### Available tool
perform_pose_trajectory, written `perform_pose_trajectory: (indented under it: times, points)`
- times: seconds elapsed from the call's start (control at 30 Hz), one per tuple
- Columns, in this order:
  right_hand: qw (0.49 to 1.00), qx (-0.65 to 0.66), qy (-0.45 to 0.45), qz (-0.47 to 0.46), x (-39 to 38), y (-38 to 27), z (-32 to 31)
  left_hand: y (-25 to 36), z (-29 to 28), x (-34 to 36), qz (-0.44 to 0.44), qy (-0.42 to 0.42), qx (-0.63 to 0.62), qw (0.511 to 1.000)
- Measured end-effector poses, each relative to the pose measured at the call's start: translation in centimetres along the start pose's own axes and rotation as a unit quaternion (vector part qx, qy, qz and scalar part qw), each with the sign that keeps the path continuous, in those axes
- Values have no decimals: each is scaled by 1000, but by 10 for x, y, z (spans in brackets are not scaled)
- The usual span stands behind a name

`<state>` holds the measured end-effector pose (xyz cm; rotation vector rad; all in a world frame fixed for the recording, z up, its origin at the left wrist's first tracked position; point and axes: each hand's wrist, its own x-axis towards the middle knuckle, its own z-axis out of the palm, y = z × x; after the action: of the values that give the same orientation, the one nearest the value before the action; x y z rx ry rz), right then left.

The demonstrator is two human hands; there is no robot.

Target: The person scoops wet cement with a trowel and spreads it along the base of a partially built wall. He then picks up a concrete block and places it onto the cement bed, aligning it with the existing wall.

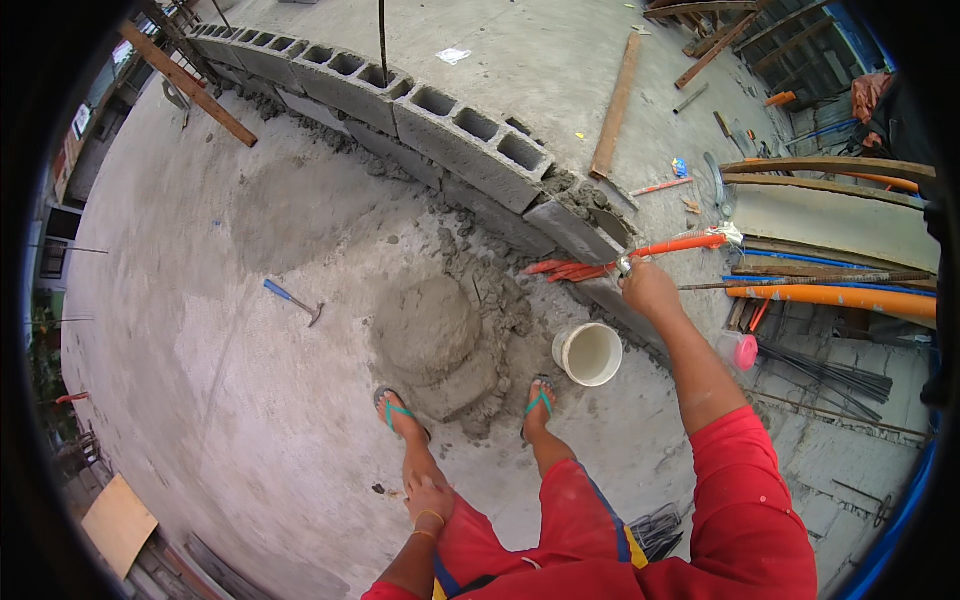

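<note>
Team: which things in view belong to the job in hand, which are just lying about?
Apparently in use:
right hand, at the orange tubes, grip unclear
block wall
grey mortar heap
white bucket, probably

Apparently lying about:
blue-handled hammer
wooden plank
dark rods
white scrap

My red sleeve (745, 490), lower right, is matt cloth; the orange tubes (685, 244), right of centre, smooth plastic; the mortar (430, 325) mid-frame, rough and matt.
</note>
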<state>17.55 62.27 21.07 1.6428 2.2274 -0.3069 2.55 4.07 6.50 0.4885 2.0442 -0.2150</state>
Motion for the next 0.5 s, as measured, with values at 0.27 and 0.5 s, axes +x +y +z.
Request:
perform_pose_trajectory:
  times: [0.27,0.5]
  points:
    - [999,-35,16,-2,22,11,-32,8,2,6,5,-11,33,999]
    - [986,164,25,9,10,13,-10,14,-3,14,-2,-19,58,998]
